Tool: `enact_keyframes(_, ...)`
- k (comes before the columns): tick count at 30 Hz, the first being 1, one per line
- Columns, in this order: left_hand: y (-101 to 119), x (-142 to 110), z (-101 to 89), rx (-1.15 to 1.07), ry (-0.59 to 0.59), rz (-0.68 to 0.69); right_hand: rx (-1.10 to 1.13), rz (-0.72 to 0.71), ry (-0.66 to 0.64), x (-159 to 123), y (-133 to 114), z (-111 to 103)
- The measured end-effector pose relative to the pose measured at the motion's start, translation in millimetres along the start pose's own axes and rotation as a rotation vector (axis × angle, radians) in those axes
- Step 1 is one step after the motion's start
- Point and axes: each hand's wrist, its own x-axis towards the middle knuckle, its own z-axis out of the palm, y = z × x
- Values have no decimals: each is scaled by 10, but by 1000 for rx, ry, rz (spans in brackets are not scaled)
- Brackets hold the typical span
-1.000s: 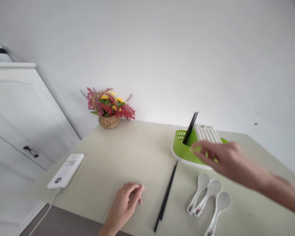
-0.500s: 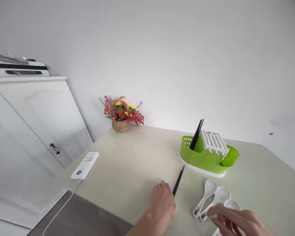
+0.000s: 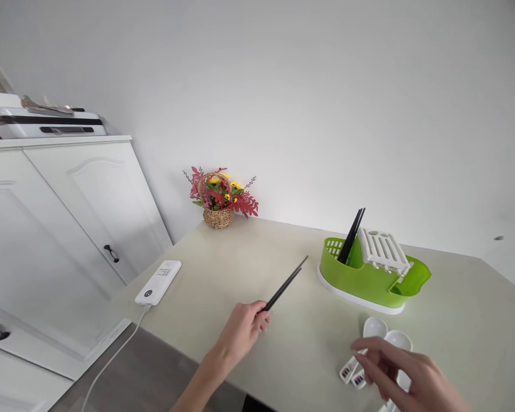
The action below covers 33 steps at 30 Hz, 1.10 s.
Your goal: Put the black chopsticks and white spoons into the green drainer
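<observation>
My left hand (image 3: 245,326) is closed around the near end of a pair of black chopsticks (image 3: 286,284), raised over the table with their tips pointing away to the right. On the right, my right hand (image 3: 401,369) hovers over several white spoons (image 3: 375,327), thumb and index finger slightly apart, nothing visible between them. It covers part of the spoons. Beyond them stands a green utensil holder (image 3: 356,281) with a white base and a white slotted rack (image 3: 384,250) on top. More black chopsticks (image 3: 352,237) lean upright in its left compartment.
A flower basket (image 3: 218,217) stands by the wall at the table's back left corner. A white power bank (image 3: 158,281) lies at the left edge, its cable (image 3: 115,349) hanging down. White cabinets (image 3: 98,200) stand at the left, with a printer-like device (image 3: 51,125) on top.
My left hand has lifted the chopsticks off the table and moved left and farther out with them. My right hand has shifted slightly up and left over the spoons. The view has turned slightly left.
</observation>
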Motion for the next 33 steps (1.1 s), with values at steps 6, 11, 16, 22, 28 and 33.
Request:
enact_keyframes(6,286,-55,10,-660,-42,63,60,39,-100,615,-397,-41)
enact_keyframes(11,308,-1,160,-671,-58,14,83,-40,-169,917,-803,-37)
enact_keyframes(16,180,11,267,-601,-17,40,97,-95,-147,893,-904,99)
enact_keyframes(22,153,13,326,-510,-42,72,49,-218,-152,856,-862,146)
enact_keyframes(28,97,44,402,-431,-59,97,0,-235,-87,822,-824,123)
enact_keyframes(33,58,34,443,-419,-53,109,-32,-197,-16,759,-889,39)
